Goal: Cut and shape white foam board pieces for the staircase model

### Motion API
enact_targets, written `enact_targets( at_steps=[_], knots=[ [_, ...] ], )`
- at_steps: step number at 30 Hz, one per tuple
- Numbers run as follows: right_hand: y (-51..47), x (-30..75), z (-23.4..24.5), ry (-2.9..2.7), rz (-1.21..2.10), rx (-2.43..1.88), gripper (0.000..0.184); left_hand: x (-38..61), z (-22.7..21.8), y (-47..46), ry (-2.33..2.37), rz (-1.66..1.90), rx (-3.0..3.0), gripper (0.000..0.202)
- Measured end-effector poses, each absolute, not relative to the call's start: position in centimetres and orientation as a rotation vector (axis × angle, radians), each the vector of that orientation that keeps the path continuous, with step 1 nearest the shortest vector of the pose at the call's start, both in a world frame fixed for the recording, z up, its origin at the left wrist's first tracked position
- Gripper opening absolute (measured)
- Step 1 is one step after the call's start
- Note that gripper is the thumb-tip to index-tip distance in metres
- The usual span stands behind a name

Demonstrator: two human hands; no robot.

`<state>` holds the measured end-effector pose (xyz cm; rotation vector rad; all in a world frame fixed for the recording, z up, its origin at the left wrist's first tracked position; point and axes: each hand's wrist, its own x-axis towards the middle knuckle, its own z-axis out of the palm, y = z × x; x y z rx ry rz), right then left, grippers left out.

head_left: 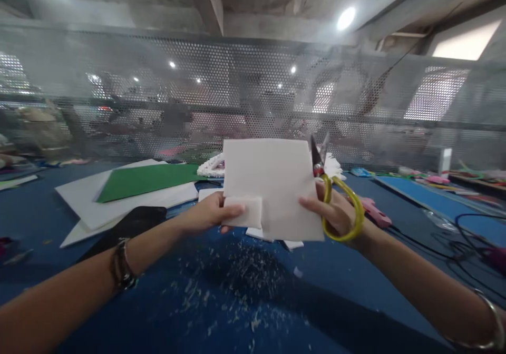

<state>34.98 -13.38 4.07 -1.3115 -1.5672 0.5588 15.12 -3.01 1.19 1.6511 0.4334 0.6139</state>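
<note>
A white foam sheet (272,177), nearly square, is held upright above the blue table. My left hand (211,212) pinches its lower left side, with the thumb pressing a small white rectangular piece (251,212) flat against the sheet's front. On the right edge, my right hand (336,212) grips the sheet between thumb and fingers. Scissors (343,201) with yellow handles hang on that same hand, their blades pointing up and somewhat apart beside the sheet's right edge. Most of the fingers behind the sheet are hidden.
White scraps (253,275) litter the blue table (158,312) in front. At left lie a green sheet (150,181), white sheets (87,196) and a black flat item (130,225). To the right are a pink glue gun (377,212), its cable, and a blue board (435,201). Perforated metal panels (253,90) stand behind.
</note>
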Motion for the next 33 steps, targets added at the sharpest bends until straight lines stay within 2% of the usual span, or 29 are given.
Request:
enact_targets(
  at_steps=[7,12,27,33],
  knots=[
    [-13.9,33.9,3.6,-1.300,0.766,-1.217,0.037,15.3,-0.2,-3.8,0.436,0.518,1.660,0.030],
    [-14.8,33.5,2.9,-1.227,0.847,-1.236,0.044,15.0,-0.9,-3.8,0.387,0.461,1.675,0.028],
    [-16.1,32.9,1.1,-1.185,0.931,-1.196,0.037,14.4,-1.2,-3.7,0.353,0.338,1.598,0.034],
    [-15.4,33.8,-0.7,-0.998,1.254,-1.247,0.023,14.3,-2.0,-3.5,0.387,0.327,1.531,0.034]
  ],
)
